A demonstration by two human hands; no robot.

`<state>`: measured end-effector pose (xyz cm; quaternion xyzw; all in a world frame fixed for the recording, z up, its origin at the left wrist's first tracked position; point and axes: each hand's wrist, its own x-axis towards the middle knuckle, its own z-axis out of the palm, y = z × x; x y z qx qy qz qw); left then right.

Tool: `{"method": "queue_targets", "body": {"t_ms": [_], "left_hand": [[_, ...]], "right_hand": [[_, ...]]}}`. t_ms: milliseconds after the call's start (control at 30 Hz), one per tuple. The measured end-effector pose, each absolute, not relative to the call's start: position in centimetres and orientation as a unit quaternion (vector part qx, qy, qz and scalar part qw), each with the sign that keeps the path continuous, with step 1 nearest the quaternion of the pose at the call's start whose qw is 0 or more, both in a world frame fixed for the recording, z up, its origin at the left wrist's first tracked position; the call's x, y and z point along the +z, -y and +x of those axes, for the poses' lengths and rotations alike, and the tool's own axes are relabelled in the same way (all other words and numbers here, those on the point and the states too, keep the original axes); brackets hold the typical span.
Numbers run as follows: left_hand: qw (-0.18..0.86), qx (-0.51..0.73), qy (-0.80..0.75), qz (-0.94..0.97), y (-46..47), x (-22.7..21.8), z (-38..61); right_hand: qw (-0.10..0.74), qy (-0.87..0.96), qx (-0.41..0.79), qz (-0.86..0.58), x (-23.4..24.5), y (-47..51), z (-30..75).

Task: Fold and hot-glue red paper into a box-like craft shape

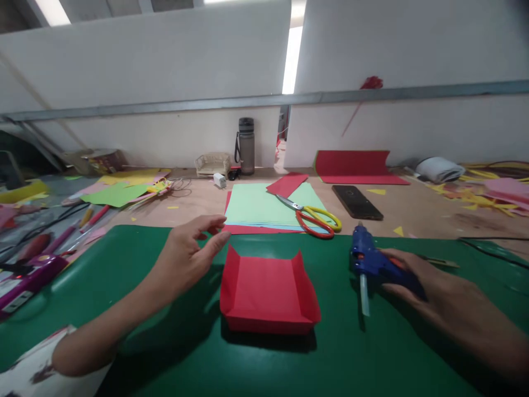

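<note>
A red paper tray (266, 286) with folded-up sides sits on the green mat (289, 364); its far side looks low or unfolded. Just above and left of its far left corner hovers my left hand (188, 253), holding nothing, with thumb and fingers apart. On the right, my right hand (413, 281) grips the handle of a blue glue gun (367, 256). A clear glue stick (364, 295) pokes out of the gun's rear, and its nozzle points away from me. Scissors (308, 215) with red and yellow handles lie beyond the tray, on a stack of light green paper (256, 204).
A black phone (357, 202) lies right of the paper stack. Behind stand a grey bottle (247, 146), a small woven bench (212, 164) and a folded red sheet (359, 168). At far left are a purple power strip (33, 278), pens and paper scraps.
</note>
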<state>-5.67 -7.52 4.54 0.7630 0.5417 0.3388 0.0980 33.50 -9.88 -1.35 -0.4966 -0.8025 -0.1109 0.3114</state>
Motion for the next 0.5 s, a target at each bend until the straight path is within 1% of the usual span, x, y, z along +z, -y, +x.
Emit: {"method": "queue_targets", "body": {"t_ms": [67,100,200,267,367,500], "left_hand": [[0.137,0.266,-0.567,0.767,7.6,3.9,-6.0],[0.134,0.229,-0.572,0.776,7.8,3.8,-5.9],[0.078,0.128,-0.58,0.801,8.6,3.7,-5.5],[0.068,0.076,-0.579,0.809,8.6,3.7,-5.2],[0.082,0.028,-0.577,0.813,7.4,3.6,-4.9],[0.055,0.0,-0.549,0.834,4.9,3.5,-4.6]], "right_hand": [[0.241,0.821,-0.116,-0.504,-1.4,10.0,33.2],[0.218,0.825,-0.12,-0.507,-1.6,10.0,33.1],[0.187,0.835,-0.119,-0.503,-2.4,9.9,33.2],[0.167,0.835,-0.122,-0.51,-2.8,9.7,33.5],[0.164,0.829,-0.135,-0.518,-3.2,9.4,33.8],[0.179,0.83,-0.12,-0.515,-3.4,9.3,34.1]]}}
